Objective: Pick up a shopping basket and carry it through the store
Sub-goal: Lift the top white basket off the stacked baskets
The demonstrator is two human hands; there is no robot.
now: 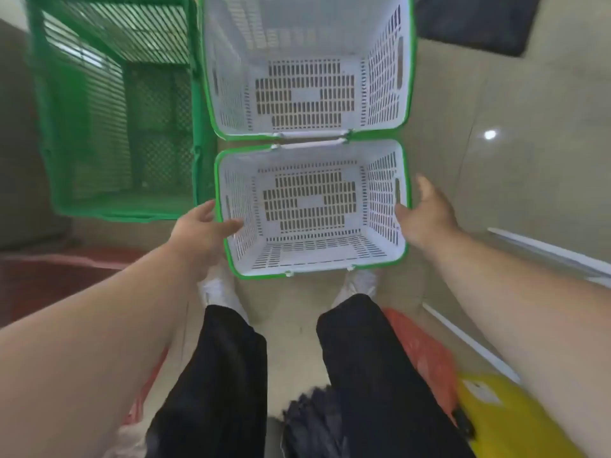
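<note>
A white slotted shopping basket with a green rim (pixel 231 259) sits on the floor right in front of my feet. It holds nothing. My left hand (pixel 201 226) is at its left rim, thumb over the edge and inside the basket, fingers apart. My right hand (pixel 426 213) is at the right rim, thumb touching the inside of the wall, the other fingers spread outside it. Neither hand has closed around the rim. A second, identical white basket (pixel 410 94) stands just beyond the near one, touching it.
A large green slatted crate (pixel 49 143) stands to the left of the baskets. A dark mat (pixel 479 21) lies at the top right. A red mat (pixel 49 276) lies at the left. A red bag (pixel 426 352) and a yellow object (pixel 509 421) sit at the lower right.
</note>
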